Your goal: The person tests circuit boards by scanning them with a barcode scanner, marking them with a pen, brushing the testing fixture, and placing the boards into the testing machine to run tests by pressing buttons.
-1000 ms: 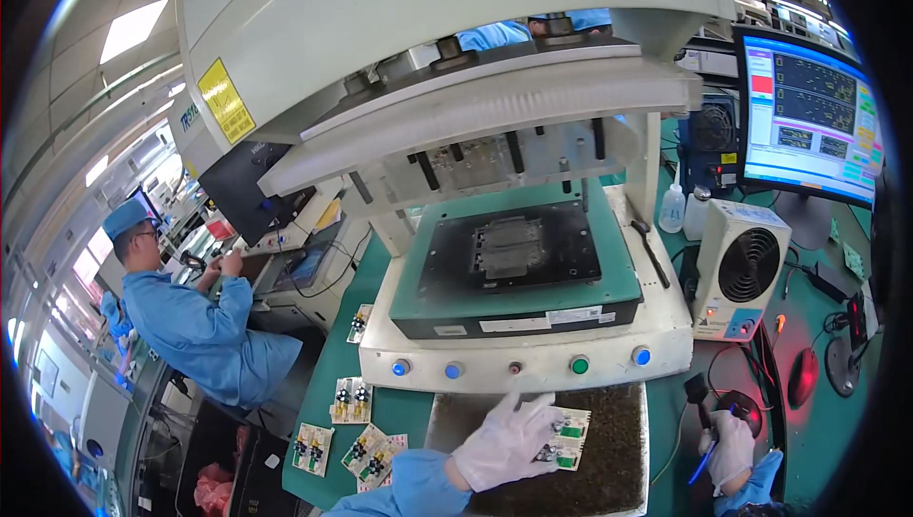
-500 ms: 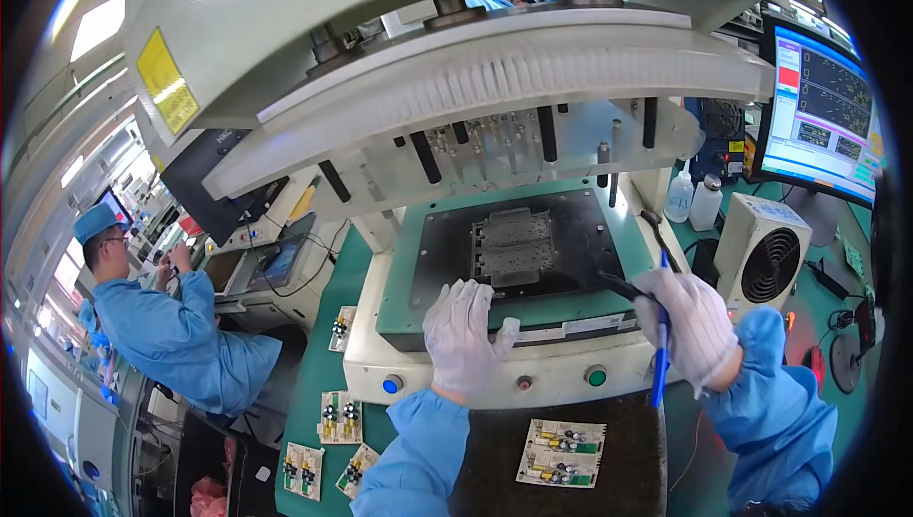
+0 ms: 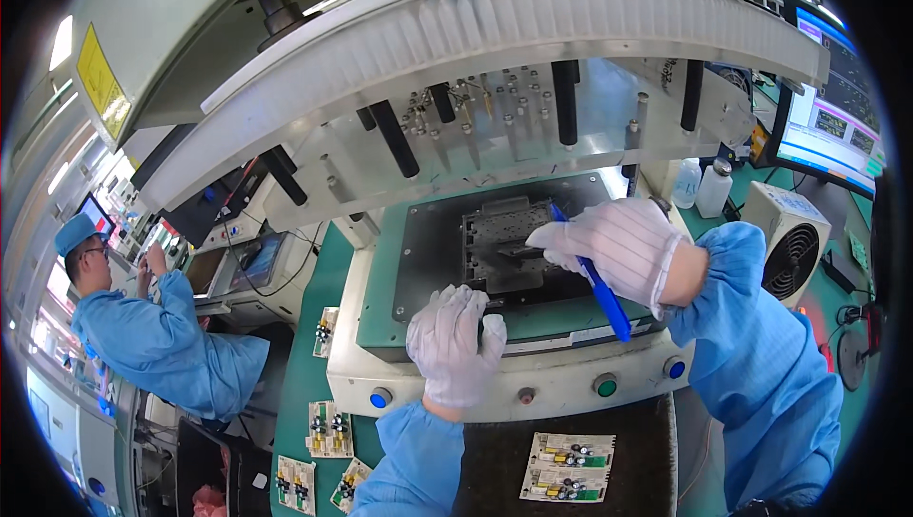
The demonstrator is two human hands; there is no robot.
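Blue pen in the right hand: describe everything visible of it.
The blue pen is slim, plastic-looking, and wider at its lower end. The white-gloved right hand grips it, covering part of its length. In the picture, it slants from a narrow end over the black plate down to the right; whether it touches the plate is unclear.

Clear plate (image 3: 514, 151) is hanging above the gripping right hand (image 3: 618, 249)
Left hand (image 3: 449, 346) is blocking near-left; a gap is running between.
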